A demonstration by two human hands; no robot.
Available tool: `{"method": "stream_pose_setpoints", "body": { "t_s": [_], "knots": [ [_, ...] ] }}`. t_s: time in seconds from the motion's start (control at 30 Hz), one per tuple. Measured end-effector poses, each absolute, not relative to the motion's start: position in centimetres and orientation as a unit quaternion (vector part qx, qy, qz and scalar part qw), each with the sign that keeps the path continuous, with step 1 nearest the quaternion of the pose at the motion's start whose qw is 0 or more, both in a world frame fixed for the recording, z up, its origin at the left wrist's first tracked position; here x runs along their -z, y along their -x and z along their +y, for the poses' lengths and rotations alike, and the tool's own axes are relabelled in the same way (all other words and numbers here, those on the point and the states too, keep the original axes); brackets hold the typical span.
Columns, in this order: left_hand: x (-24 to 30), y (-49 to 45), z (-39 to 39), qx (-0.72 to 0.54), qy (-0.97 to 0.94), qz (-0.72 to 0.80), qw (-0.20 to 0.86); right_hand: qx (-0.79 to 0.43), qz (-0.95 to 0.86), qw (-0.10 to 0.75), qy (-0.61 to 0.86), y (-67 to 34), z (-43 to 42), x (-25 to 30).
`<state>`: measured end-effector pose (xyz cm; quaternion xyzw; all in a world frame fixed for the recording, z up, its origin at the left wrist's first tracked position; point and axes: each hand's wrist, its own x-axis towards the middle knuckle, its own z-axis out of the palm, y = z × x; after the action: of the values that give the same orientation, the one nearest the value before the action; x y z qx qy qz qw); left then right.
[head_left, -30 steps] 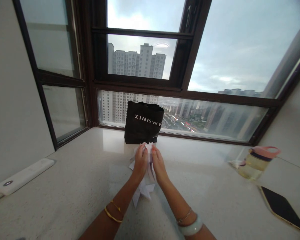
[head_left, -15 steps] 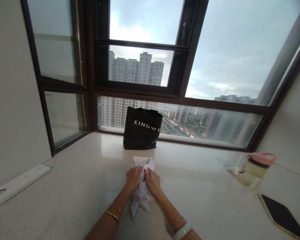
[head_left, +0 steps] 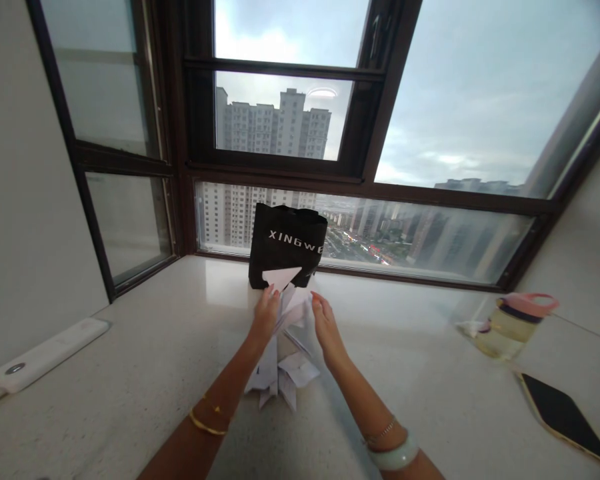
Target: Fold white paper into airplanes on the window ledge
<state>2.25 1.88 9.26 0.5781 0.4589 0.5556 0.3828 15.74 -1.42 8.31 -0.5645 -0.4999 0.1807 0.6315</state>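
Above the counter, my left hand (head_left: 266,313) is closed on folded white paper (head_left: 281,277), one piece of which points up as a triangle in front of the black bag. My right hand (head_left: 327,327) is beside the right edge of the raised paper, palm turned inward and fingers stretched; whether its fingertips touch the paper is unclear. Several more folded white papers (head_left: 300,369) with pointed corners lie on the counter below and between my wrists. Where the raised pieces overlap, I cannot tell them apart.
A black bag (head_left: 280,250) with white lettering stands by the window. To the right are a bottle with a pink lid (head_left: 513,327) and a dark phone-like slab (head_left: 563,413). A white power strip (head_left: 50,353) lies at the left on the pale counter (head_left: 170,373).
Both hands were close together pressing on the paper pile. Now they are apart and farther forward, and some of the folded paper has been lifted, with other pieces spread below.
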Motion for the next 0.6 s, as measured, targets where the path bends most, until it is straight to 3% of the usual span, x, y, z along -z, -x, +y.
{"method": "stream_pose_setpoints", "body": {
  "t_s": [0.13, 0.37, 0.47, 0.6],
  "knots": [
    [-5.6, 2.7, 0.7, -0.520, -0.563, 0.541, 0.346, -0.120, -0.496, 0.601, 0.615, -19.6, -3.5, -4.2],
    [0.5, -1.7, -2.6, -0.462, -0.594, 0.518, 0.406, -0.240, -0.489, 0.571, 0.614, -14.4, -4.0, 3.6],
    [-0.6, -4.7, -3.5, -0.495, -0.581, 0.493, 0.418, -0.261, -0.475, 0.605, 0.584, -11.3, -3.5, 3.2],
    [-4.9, -5.6, -3.6, -0.541, -0.574, 0.442, 0.427, -0.275, -0.496, 0.636, 0.523, -10.1, -3.0, -1.2]
  ]
}}
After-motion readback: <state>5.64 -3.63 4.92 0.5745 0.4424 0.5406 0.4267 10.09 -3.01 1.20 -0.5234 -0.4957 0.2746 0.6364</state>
